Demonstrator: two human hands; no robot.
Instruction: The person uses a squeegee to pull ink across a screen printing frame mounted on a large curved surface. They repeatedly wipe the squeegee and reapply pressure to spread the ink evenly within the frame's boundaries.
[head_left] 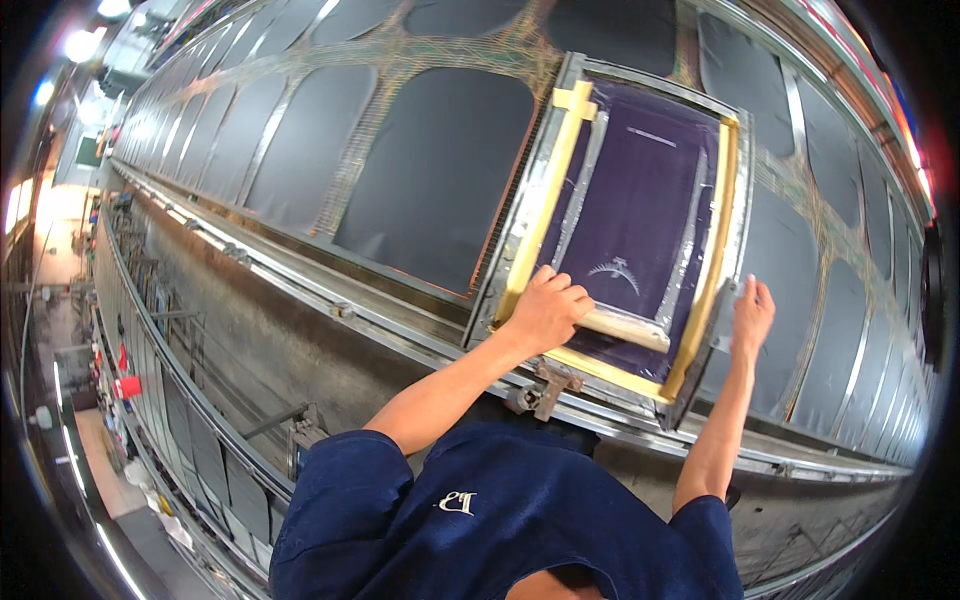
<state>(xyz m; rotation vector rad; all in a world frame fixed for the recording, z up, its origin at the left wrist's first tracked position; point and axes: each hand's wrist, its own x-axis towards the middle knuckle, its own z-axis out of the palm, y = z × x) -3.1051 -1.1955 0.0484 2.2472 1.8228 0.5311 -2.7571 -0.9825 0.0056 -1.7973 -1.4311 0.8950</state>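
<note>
A metal-framed printing screen [735,165] with yellow tape borders and a purple mesh [630,200] lies across the rail of a long table. My left hand [550,305] is closed on a pale squeegee [625,328] resting across the mesh's lower part, just below a small arched pale pattern [615,270]. Beside the screen's right edge, my right hand [755,315] has loosely bent fingers, apart, with nothing visible in them. A metal clamp fitting [548,390] sits at the screen's near edge.
Rows of dark cut panels [425,170] cover the table on both sides of the screen. A long metal rail [270,270] runs along the near edge. At the left lie a lower railing [170,355], hanging grey sheets, a red container [128,386] and bright lights beyond.
</note>
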